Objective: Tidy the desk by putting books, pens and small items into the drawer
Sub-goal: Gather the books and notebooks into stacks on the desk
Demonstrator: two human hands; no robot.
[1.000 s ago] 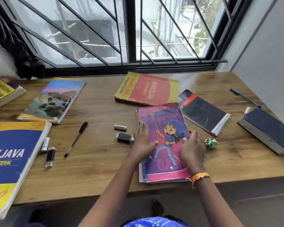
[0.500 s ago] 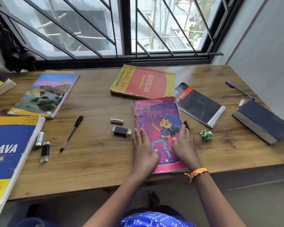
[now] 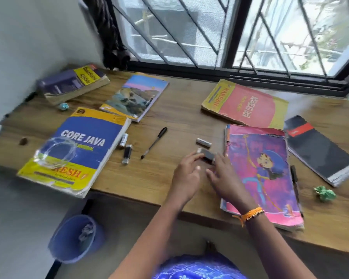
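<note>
Your left hand [image 3: 186, 174] pinches the small black rectangular block [image 3: 207, 156]; your right hand [image 3: 224, 176], fingers relaxed, sits just beside that grip.

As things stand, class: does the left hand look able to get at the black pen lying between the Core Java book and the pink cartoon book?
Probably yes: the black pen lies alone on bare wood, nothing between it and the left hand.

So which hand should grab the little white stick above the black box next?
Probably right. The right hand lies closer to the white stick, its fingers only touching the black box. The left hand looks busy gripping that box.
</note>
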